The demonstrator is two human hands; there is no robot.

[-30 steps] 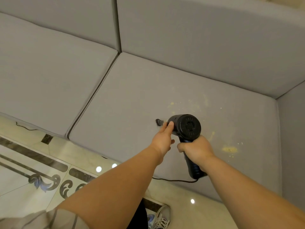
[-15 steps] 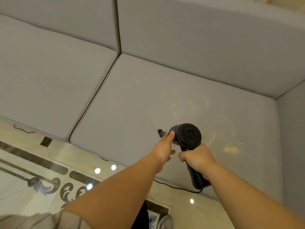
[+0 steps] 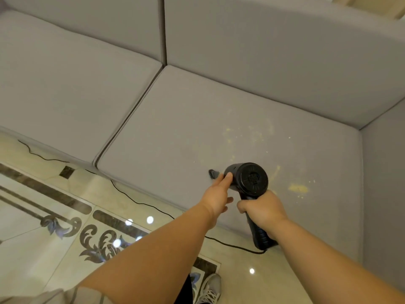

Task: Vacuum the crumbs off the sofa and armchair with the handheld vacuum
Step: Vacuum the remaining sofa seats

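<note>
- sofa (image 3: 219,119): grey fabric, 2 seat cushions in view plus back cushions; landmark for all below. Armchair not in view.
- floor (image 3: 32,238): glossy cream tile with dark scroll inlay, in front of the sofa's front edge; a thin black cord (image 3: 135,199) runs along it under that edge.
- handheld vacuum (image 3: 247,183): black, over the front part of the sofa's right seat cushion. Round rear cap faces the camera, grip hangs down past the sofa's front edge, small nozzle (image 3: 213,173) pokes out to the left, at or just above the fabric; contact cannot be told.
- right hand (image 3: 262,210): fingers wrapped tight round the vacuum's grip, just in front of the sofa edge.
- left hand (image 3: 217,195): fingers straight, tips touching the left side of the vacuum body near the nozzle; steadying, not clasping.
- crumbs (image 3: 298,188): yellow; densest patch on the same cushion, right of the vacuum body; thinner scatter further back toward the sofa's back cushion.
- Key relation: nozzle points left, the crumb patch lies right of the body, on the right hand's side. Judgement: the vacuum's long axis needs swinging round, or the whole unit shifting right, before the nozzle meets crumbs. Right hand is nearer.
- shoe (image 3: 209,288): grey sneaker on the floor below the sofa front.
- Writing: 0 brands or labels readable on the vacuum.
</note>
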